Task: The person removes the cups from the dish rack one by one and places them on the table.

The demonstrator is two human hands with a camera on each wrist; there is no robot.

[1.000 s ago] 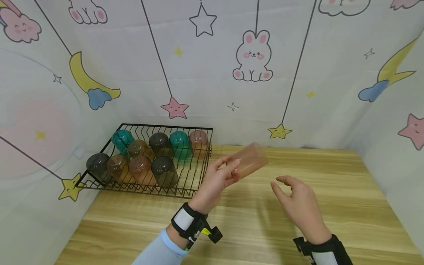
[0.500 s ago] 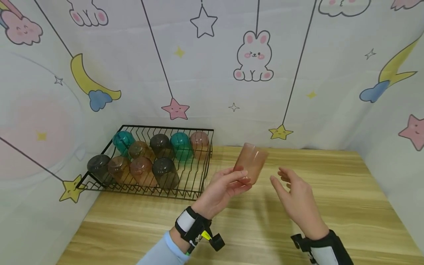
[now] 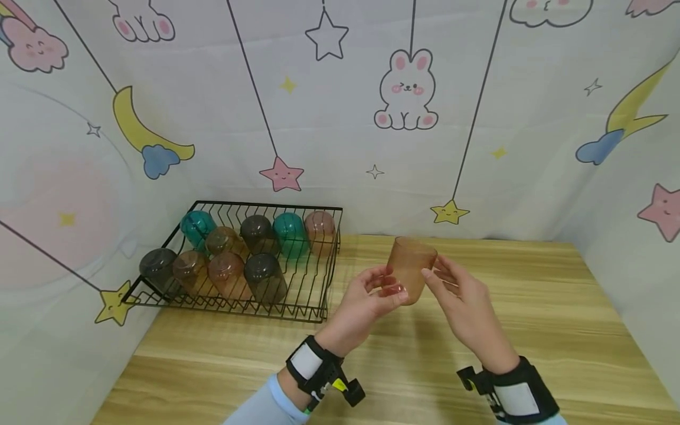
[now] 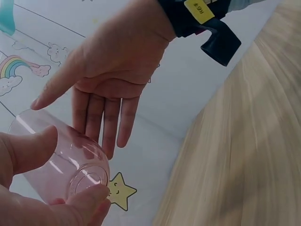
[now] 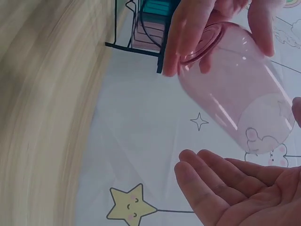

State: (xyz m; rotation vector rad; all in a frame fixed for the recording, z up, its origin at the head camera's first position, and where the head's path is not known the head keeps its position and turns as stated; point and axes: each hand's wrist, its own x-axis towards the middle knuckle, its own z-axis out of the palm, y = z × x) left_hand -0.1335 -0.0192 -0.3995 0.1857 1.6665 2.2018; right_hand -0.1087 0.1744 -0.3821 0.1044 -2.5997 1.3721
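Your L hand grips pink cup abv desk; your R hand, fingers extended, just beside it. Wire rack far L.

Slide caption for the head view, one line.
Left hand holding a pinkish cup, right hand close beside it; black wire rack of tinted cups to the left.

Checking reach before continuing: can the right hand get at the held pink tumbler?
Probably yes: the right hand is beside the pink tumbler; the left hand holds its base end, leaving the rim free.
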